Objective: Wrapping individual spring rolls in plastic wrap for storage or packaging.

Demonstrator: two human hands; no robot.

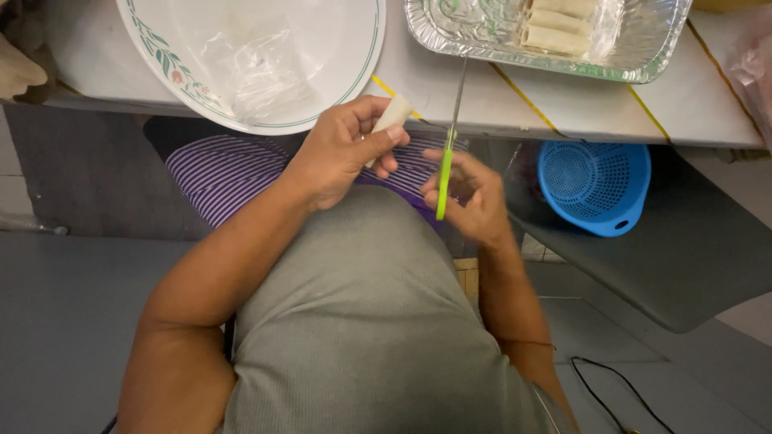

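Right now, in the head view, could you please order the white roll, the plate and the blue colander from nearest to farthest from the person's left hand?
1. White roll: held in the left hand.
2. Plate: just above the hand, on the table.
3. Blue colander: far off to the right, below the table edge.

Left hand (342, 153) curled in a grip, right hand (474, 197) likewise, arms bent.

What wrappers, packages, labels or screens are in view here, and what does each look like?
No labels, signs or screens show.
Clear plastic wrap: crumpled, lying on the round white plate with a green floral rim, upper left.
Foil tray: shiny silver rectangle, top right, holding pale rolls.
Pinkish plastic bag: at the far right edge, mostly cut off.
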